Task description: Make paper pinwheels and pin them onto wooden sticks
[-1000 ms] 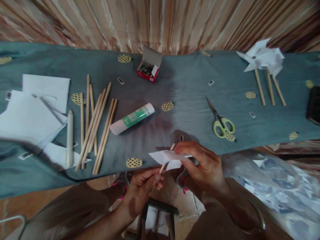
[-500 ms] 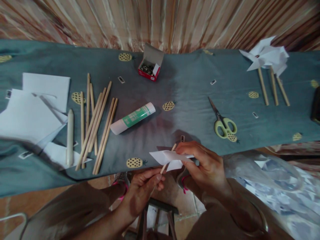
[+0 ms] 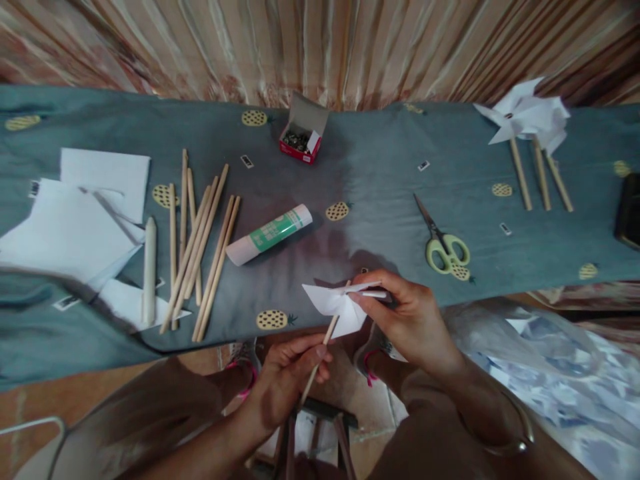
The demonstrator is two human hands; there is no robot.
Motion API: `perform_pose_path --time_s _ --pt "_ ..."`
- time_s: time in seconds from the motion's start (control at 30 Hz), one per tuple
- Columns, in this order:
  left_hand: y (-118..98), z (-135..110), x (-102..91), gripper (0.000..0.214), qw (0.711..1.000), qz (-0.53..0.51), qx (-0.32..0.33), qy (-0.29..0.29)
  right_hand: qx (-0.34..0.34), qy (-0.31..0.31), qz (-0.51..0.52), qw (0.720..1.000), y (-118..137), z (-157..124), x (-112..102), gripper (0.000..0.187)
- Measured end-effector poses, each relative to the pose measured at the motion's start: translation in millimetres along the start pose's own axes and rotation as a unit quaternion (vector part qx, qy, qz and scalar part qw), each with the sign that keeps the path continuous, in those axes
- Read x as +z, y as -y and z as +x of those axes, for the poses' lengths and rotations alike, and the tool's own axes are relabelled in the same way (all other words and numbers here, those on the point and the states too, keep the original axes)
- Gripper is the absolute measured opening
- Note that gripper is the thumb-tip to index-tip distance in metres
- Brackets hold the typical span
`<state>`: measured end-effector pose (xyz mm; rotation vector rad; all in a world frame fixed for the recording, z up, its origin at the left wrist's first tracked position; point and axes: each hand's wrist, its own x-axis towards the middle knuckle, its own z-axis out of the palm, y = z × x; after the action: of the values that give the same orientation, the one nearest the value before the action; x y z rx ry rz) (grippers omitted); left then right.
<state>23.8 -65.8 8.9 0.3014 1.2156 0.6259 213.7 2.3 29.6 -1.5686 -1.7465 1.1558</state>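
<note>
Just off the table's front edge, my left hand (image 3: 295, 370) is closed round a thin wooden stick (image 3: 315, 369) that slants up to the right. At the stick's upper end sits a white paper pinwheel (image 3: 334, 301) with folded blades. My right hand (image 3: 407, 313) pinches one of its blades between thumb and fingers from the right. Whether a pin passes through the pinwheel's middle, I cannot make out. Above my hands lies a glue stick (image 3: 270, 235) with a green label. Scissors (image 3: 443, 243) with light green handles lie to the right.
Several wooden sticks (image 3: 200, 247), a pale pointed rod (image 3: 149, 272) and white paper sheets (image 3: 75, 227) lie at left. A red box of pins (image 3: 300, 141) stands open at the back. Pinwheels on sticks (image 3: 533, 113) lie far right. A plastic bag of paper scraps (image 3: 540, 360) is lower right.
My right hand has moved slightly up and left, and now pinches a blade's edge. The pinwheel has turned, so its folded face shows more. My left hand keeps its hold on the stick.
</note>
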Motion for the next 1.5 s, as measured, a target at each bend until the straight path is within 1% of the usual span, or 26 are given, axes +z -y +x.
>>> perform_pose_path --time_s 0.1,0.23,0.37,0.47,0.53,0.63,0.7,0.83,1.0,1.1,1.33,1.5 --pt "0.3 -0.9 2.1 0.047 0.999 -0.028 -0.015 0.005 0.015 0.013 -0.001 1.000 2.6 5.7 -0.7 0.008" --pt "2.5 -3.1 4.6 0.050 0.999 -0.039 -0.006 0.017 0.027 0.032 -0.012 0.999 9.0 15.3 -2.5 0.008" --pt "2.4 -5.6 8.0 0.053 0.998 -0.047 0.003 0.033 0.020 0.037 -0.026 0.999 13.1 26.1 -3.5 0.005" --pt "1.7 -7.0 10.7 0.054 0.998 -0.053 0.019 0.041 0.042 0.042 -0.034 0.998 13.4 34.3 -3.6 0.014" --pt "1.9 -7.6 11.7 0.054 0.997 -0.055 0.032 0.045 0.041 0.042 -0.039 0.998 13.1 39.9 -3.9 0.014" --pt "3.8 -7.4 11.3 0.055 0.995 -0.061 0.050 0.053 0.052 0.081 -0.058 0.994 13.6 48.7 -5.0 0.013" --pt "5.5 -6.3 10.7 0.056 0.995 -0.062 0.058 0.054 0.079 0.114 -0.064 0.988 15.1 55.1 -6.0 0.014" --pt "8.3 -2.3 11.3 0.049 0.994 -0.060 0.066 0.056 0.095 0.135 -0.088 0.982 20.0 68.2 -8.3 0.015" --pt "9.4 0.5 13.9 0.029 0.994 -0.062 0.060 0.060 0.102 0.149 -0.145 0.973 23.2 81.1 -9.4 0.017" --pt "9.7 1.0 14.0 0.020 0.994 -0.062 0.065 0.064 0.104 0.155 -0.171 0.967 22.4 84.0 -8.6 0.016" --pt "9.7 3.0 13.4 0.019 0.992 -0.063 0.070 0.081 0.099 0.160 -0.198 0.962 22.0 82.8 -8.5 0.021" --pt "10.2 3.2 13.6 0.021 0.992 -0.062 0.074 0.086 0.103 0.164 -0.204 0.960 20.0 85.5 -8.5 0.019"
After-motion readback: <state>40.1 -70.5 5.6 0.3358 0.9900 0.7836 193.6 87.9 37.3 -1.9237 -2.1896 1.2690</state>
